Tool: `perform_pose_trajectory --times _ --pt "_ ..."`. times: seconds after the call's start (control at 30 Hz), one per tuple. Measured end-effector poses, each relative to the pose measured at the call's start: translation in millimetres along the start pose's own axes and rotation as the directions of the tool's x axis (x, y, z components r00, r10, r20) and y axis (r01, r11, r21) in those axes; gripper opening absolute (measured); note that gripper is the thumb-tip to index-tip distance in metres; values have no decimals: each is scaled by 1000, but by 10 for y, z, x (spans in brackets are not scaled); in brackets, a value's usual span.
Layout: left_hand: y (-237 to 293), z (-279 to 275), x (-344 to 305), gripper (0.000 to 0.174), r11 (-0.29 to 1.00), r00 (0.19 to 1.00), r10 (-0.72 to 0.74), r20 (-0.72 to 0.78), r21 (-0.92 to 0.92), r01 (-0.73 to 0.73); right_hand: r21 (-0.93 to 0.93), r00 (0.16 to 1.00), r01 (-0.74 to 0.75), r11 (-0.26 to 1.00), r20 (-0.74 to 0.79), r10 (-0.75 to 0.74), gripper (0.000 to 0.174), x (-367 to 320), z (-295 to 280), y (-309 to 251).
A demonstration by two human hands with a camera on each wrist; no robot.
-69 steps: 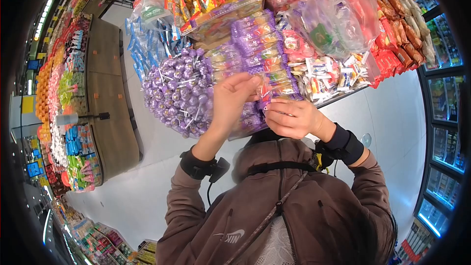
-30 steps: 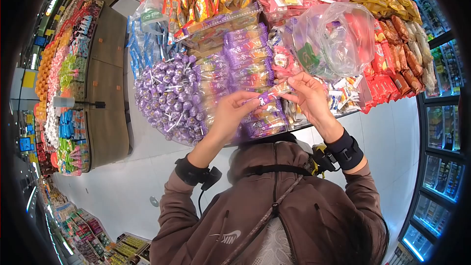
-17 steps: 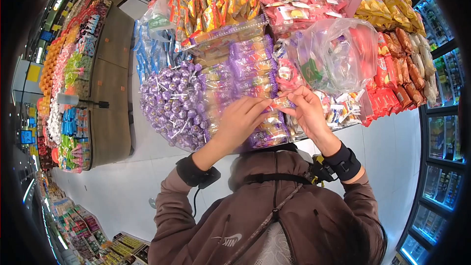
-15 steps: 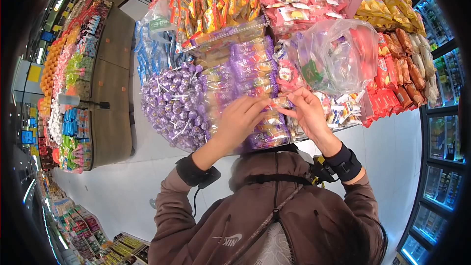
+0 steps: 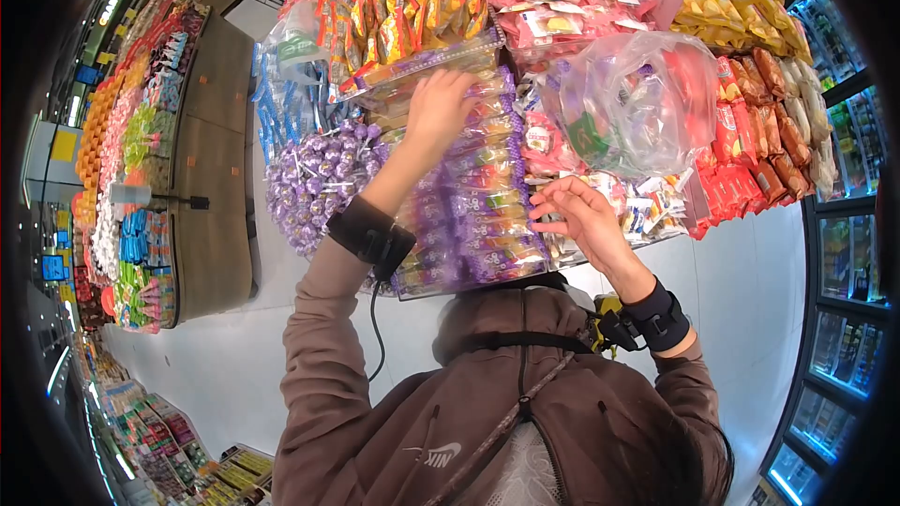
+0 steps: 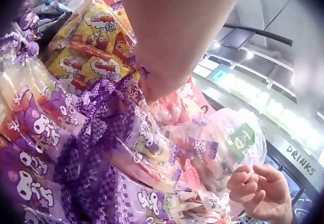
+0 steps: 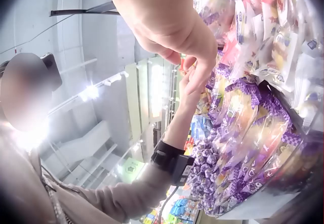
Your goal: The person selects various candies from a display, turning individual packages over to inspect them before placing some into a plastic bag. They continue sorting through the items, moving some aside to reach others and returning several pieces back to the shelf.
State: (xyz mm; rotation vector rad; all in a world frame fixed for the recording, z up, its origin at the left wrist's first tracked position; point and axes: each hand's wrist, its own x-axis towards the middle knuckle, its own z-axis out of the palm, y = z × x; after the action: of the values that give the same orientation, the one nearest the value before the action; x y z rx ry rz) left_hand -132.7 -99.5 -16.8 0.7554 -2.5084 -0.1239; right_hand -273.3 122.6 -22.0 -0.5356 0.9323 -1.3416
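My left hand (image 5: pixel 439 111) reaches over the far part of the purple candy packets (image 5: pixel 487 230), near a clear divider. Its fingers point down and their tips are hidden, so I cannot tell if they hold anything. In the left wrist view that hand (image 6: pixel 177 37) hangs above purple-checked packets (image 6: pixel 147 198). My right hand (image 5: pixel 586 220) hovers by the right edge of the purple packets, its fingers loosely bent, with no packet visible in it. The right wrist view shows this hand (image 7: pixel 167 27) from behind, fingers bent.
Purple lollipops (image 5: pixel 323 178) lie left of the packets. A clear plastic bag (image 5: pixel 637 103) rests on pink and red sweets at the right. Orange packets (image 5: pixel 403 9) fill the far side. Another shelf (image 5: pixel 211 197) stands at the left, lit coolers (image 5: pixel 848 234) at the right.
My left hand has left my right hand and moved away from my body over the far purple packets. The small packet between both hands is no longer visible. My right hand has barely moved.
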Motion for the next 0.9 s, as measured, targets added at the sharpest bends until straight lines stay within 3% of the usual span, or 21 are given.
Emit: perform_pose_trajectory --times 0.4,0.5,0.53,0.63,0.67,0.7,0.73,0.83,0.9 --pt "10 -8 -71 20 1000 1000 16 -6 -8 -16 -44 1000 -9 999 4 9 15 -14 -20 6" --pt "175 -199 -148 18 994 993 -21 -115 -104 9 -176 990 94 980 120 -73 13 -94 35 -142" --pt "253 -293 -225 18 986 988 -72 -138 -157 50 -215 970 225 950 139 -198 12 -119 52 -284" --pt "484 -505 -535 16 929 970 -204 -131 -340 149 -375 841 535 757 145 -522 9 -203 12 -902" --pt "543 -540 -646 16 912 965 -243 -98 -361 193 -409 739 650 640 147 -657 8 -174 11 -1109" --pt "590 -560 -757 16 893 957 -282 -64 -381 238 -597 696 611 519 94 -712 8 -155 -43 -1300" --pt "622 -571 -850 17 872 947 -320 -29 -398 283 -660 637 628 411 133 -759 10 -78 -108 -1442" --pt "647 -556 -1069 18 825 933 -360 3 -465 320 -930 701 357 88 204 -683 11 109 -187 -1715" --pt "669 -563 -1156 19 810 920 -391 19 -469 353 -963 792 268 -22 233 -564 13 296 -277 -1714"
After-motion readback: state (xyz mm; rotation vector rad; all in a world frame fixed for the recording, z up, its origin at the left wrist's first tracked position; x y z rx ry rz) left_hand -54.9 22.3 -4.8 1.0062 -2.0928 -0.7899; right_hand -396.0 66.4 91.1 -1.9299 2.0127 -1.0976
